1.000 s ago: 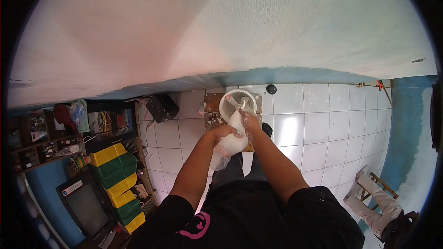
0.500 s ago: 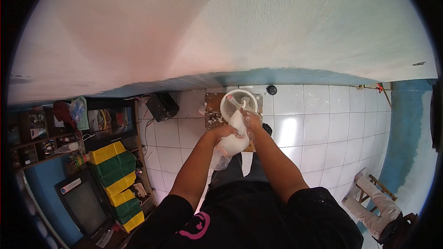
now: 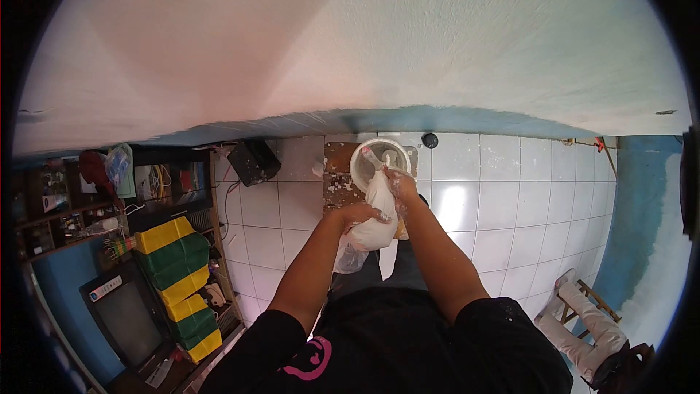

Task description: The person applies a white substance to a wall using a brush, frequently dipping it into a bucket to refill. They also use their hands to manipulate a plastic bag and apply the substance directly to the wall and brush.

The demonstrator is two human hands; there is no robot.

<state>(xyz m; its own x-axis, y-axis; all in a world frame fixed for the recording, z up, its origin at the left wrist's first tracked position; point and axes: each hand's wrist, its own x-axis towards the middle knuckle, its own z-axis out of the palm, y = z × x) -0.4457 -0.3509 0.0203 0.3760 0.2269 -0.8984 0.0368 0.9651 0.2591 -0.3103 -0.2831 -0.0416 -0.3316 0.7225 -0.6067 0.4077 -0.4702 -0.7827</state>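
White wall [image 3: 350, 36] fills the far side, above a tiled floor [image 3: 503, 197]. Close to it stands a speckled wooden surface [image 3: 339, 191], bearing a pale bucket [image 3: 354, 164]. Held at the bucket's near side is a bulging white bag [image 3: 376, 204], its narrow end toward the opening. On its left, the left hand [image 3: 359, 214] curls its fingers around it; the right hand's [image 3: 400, 184] fingers wrap the narrower part, tips partly hidden. Steadying the bag with 2 hands seems the step; the next move probably calls for a firm, even grip.
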